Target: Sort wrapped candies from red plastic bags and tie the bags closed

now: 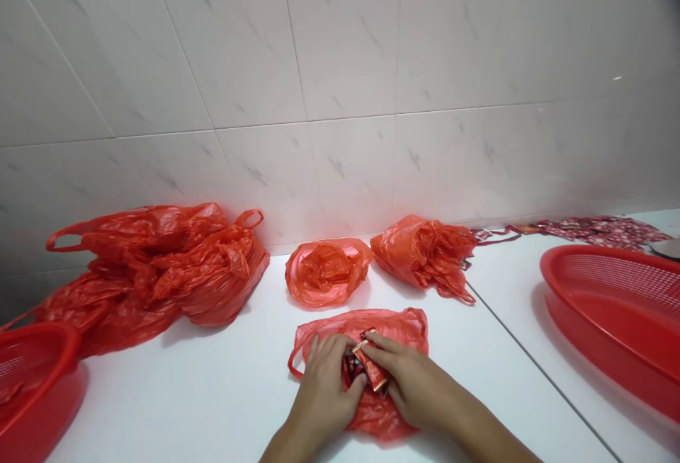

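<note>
At nine o'clock a red basket (pixel 37 385) sits on the table (pixel 185 406). At six o'clock the left grip (pixel 321 385) rests half-curled on a red bag (pixel 387 328), while the right grip (pixel 411 385) pinches a red packet (pixel 372 367) inside it. Another red basket (pixel 610 314) sits at three o'clock.

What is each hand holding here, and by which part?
The right hand appears to grip a red-and-gold packet by its upper part. The left hand rests on a red plastic bag; whether it grips anything cannot be told.

Bare left hand (pixel 319 392), right hand (pixel 411 385), 2 bare forearms (pixel 478 424) (frame cuts them off)
</note>
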A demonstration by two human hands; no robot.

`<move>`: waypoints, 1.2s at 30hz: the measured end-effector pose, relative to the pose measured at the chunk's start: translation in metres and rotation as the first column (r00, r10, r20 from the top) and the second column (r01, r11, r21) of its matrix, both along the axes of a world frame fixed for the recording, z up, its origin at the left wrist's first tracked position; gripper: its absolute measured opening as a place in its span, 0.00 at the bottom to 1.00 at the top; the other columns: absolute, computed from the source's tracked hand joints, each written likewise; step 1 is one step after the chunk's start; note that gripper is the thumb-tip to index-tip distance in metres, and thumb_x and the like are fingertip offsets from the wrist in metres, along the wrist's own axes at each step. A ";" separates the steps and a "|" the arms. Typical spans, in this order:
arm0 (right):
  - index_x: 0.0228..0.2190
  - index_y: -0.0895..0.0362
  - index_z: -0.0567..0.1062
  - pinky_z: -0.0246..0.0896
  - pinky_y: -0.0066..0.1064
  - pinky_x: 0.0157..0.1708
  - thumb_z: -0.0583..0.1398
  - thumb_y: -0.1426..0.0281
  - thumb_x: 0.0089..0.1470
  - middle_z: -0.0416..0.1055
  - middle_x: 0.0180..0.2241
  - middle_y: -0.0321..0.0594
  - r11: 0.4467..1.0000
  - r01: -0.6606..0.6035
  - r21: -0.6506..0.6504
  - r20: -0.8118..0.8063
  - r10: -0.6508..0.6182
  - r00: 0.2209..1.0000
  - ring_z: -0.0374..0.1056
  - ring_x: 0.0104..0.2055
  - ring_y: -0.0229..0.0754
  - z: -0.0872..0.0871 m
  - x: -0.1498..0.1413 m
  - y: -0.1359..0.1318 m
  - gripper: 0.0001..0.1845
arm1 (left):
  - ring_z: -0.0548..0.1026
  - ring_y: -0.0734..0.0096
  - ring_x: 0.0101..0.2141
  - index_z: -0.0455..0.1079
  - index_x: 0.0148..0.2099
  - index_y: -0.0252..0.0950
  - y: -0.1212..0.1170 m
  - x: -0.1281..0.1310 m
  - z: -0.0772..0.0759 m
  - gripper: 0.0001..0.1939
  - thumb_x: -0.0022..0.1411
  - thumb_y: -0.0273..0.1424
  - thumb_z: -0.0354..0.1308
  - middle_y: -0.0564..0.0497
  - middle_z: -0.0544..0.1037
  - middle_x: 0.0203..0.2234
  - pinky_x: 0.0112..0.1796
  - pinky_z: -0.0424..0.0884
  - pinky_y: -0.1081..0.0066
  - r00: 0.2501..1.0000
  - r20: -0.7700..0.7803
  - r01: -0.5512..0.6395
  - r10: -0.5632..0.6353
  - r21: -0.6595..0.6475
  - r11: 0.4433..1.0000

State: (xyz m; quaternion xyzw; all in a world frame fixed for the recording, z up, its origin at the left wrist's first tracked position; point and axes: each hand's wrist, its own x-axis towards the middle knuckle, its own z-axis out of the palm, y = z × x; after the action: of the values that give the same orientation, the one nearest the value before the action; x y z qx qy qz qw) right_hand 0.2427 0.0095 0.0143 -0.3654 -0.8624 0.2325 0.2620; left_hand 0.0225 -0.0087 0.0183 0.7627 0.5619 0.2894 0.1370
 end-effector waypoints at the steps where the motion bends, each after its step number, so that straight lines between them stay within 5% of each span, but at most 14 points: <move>1: 0.69 0.49 0.68 0.70 0.47 0.64 0.57 0.84 0.48 0.62 0.70 0.47 1.000 -0.007 0.014 0.009 0.007 1.000 0.66 0.69 0.57 0.002 0.001 -0.001 0.48 | 0.76 0.49 0.50 0.73 0.51 0.42 0.003 -0.004 -0.001 0.16 0.60 0.27 0.61 0.44 0.80 0.47 0.55 0.71 0.44 1.000 0.001 -0.013 0.013 0.060 0.998; 5: 0.65 0.50 0.74 0.65 0.52 0.66 0.61 0.78 0.49 0.66 0.68 0.48 0.986 0.069 0.149 -0.027 -0.066 0.997 0.66 0.68 0.58 0.009 0.011 0.007 0.41 | 0.73 0.44 0.55 0.74 0.52 0.38 0.015 -0.025 -0.002 0.13 0.67 0.33 0.57 0.39 0.78 0.52 0.56 0.69 0.42 0.963 -0.035 -0.241 0.268 0.336 0.911; 8: 0.57 0.56 0.79 0.66 0.55 0.62 0.60 0.68 0.60 0.74 0.59 0.54 0.877 0.398 0.268 -0.110 -0.382 0.917 0.70 0.61 0.60 0.009 0.025 0.020 0.24 | 0.70 0.41 0.56 0.75 0.55 0.35 0.017 -0.036 0.008 0.18 0.68 0.38 0.57 0.35 0.76 0.57 0.56 0.68 0.44 0.878 -0.118 -0.394 0.464 0.369 0.841; 11: 0.60 0.60 0.75 0.66 0.54 0.56 0.62 0.57 0.62 0.74 0.56 0.60 0.750 0.619 0.233 -0.030 -0.631 0.775 0.70 0.58 0.65 0.007 0.038 0.032 0.30 | 0.71 0.39 0.57 0.72 0.62 0.33 0.015 -0.042 0.021 0.25 0.68 0.41 0.56 0.35 0.78 0.56 0.55 0.67 0.47 0.822 -0.238 -0.485 0.517 0.184 0.855; 13: 0.58 0.59 0.76 0.67 0.47 0.46 0.63 0.53 0.60 0.78 0.50 0.58 0.767 0.633 0.100 0.124 -0.641 0.757 0.74 0.52 0.64 0.005 0.044 0.037 0.31 | 0.76 0.41 0.51 0.69 0.63 0.34 0.014 -0.046 0.027 0.27 0.68 0.44 0.56 0.36 0.81 0.50 0.49 0.69 0.50 0.837 -0.278 -0.504 0.471 -0.058 0.862; 15: 0.44 0.56 0.80 0.62 0.38 0.36 0.61 0.57 0.61 0.81 0.39 0.50 0.789 0.613 -0.032 0.238 -0.590 0.772 0.76 0.42 0.57 0.005 0.044 0.040 0.18 | 0.80 0.44 0.44 0.71 0.57 0.36 0.015 -0.051 0.029 0.22 0.68 0.44 0.56 0.39 0.83 0.44 0.42 0.69 0.56 0.869 -0.244 -0.485 0.430 -0.250 0.838; 18: 0.26 0.54 0.74 0.51 0.33 0.30 0.57 0.67 0.60 0.78 0.29 0.43 0.800 0.592 -0.098 0.231 -0.561 0.795 0.73 0.32 0.48 0.005 0.042 0.042 0.11 | 0.79 0.51 0.39 0.72 0.43 0.38 0.019 -0.060 0.026 0.10 0.65 0.38 0.58 0.43 0.83 0.38 0.39 0.67 0.62 0.909 -0.074 -0.411 0.409 -0.310 0.857; 21: 0.25 0.54 0.74 0.52 0.33 0.30 0.57 0.67 0.60 0.77 0.25 0.41 0.782 0.607 -0.139 0.054 -0.606 0.794 0.71 0.29 0.46 0.006 0.044 0.045 0.13 | 0.75 0.62 0.29 0.71 0.37 0.37 0.022 -0.064 0.024 0.10 0.63 0.38 0.61 0.50 0.79 0.27 0.33 0.66 0.67 0.894 0.245 -0.267 0.376 -0.381 0.885; 23: 0.29 0.53 0.78 0.57 0.33 0.31 0.58 0.66 0.58 0.79 0.27 0.40 0.769 0.600 -0.220 -0.112 -0.631 0.768 0.74 0.31 0.48 0.006 0.048 0.046 0.10 | 0.68 0.71 0.21 0.71 0.38 0.36 0.023 -0.065 0.027 0.16 0.62 0.45 0.65 0.56 0.72 0.21 0.26 0.62 0.72 0.781 0.509 -0.125 0.362 -0.441 0.889; 26: 0.41 0.53 0.83 0.67 0.35 0.39 0.59 0.69 0.51 0.83 0.37 0.41 0.776 0.545 -0.316 -0.383 -0.630 0.675 0.78 0.41 0.50 0.006 0.054 0.048 0.17 | 0.60 0.79 0.18 0.72 0.38 0.35 0.024 -0.066 0.037 0.24 0.56 0.50 0.73 0.60 0.68 0.19 0.22 0.59 0.76 0.452 0.832 0.036 0.321 -0.377 0.926; 30: 0.53 0.55 0.79 0.72 0.38 0.43 0.63 0.65 0.54 0.82 0.44 0.46 0.839 0.404 -0.365 -0.683 -0.536 0.496 0.78 0.46 0.51 0.008 0.056 0.049 0.24 | 0.62 0.83 0.19 0.75 0.37 0.35 0.021 -0.070 0.056 0.22 0.48 0.39 0.82 0.61 0.69 0.21 0.23 0.64 0.80 0.027 0.983 0.025 0.182 -0.183 0.983; 33: 0.45 0.55 0.79 0.71 0.34 0.35 0.68 0.60 0.56 0.80 0.36 0.43 0.870 0.305 -0.387 -0.761 -0.488 0.428 0.76 0.36 0.47 0.011 0.057 0.049 0.17 | 0.69 0.79 0.23 0.79 0.43 0.36 0.018 -0.074 0.064 0.22 0.47 0.34 0.82 0.58 0.73 0.25 0.26 0.72 0.77 -0.110 0.991 0.000 0.072 -0.073 0.997; 36: 0.23 0.56 0.74 0.70 0.34 0.35 0.70 0.60 0.54 0.80 0.40 0.48 0.920 0.140 -0.367 -0.787 -0.387 0.481 0.74 0.39 0.48 0.010 0.064 0.050 0.17 | 0.75 0.71 0.30 0.81 0.48 0.36 0.017 -0.080 0.064 0.24 0.48 0.33 0.81 0.52 0.77 0.30 0.32 0.78 0.72 -0.133 0.990 -0.008 0.039 -0.040 0.999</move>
State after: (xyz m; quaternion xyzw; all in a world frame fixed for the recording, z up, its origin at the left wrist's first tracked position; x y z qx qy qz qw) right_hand 0.3067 0.0595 0.0243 -0.3652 -0.5206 0.4445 0.6310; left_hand -0.0576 0.0086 0.0819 0.2729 0.2834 0.7611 0.5158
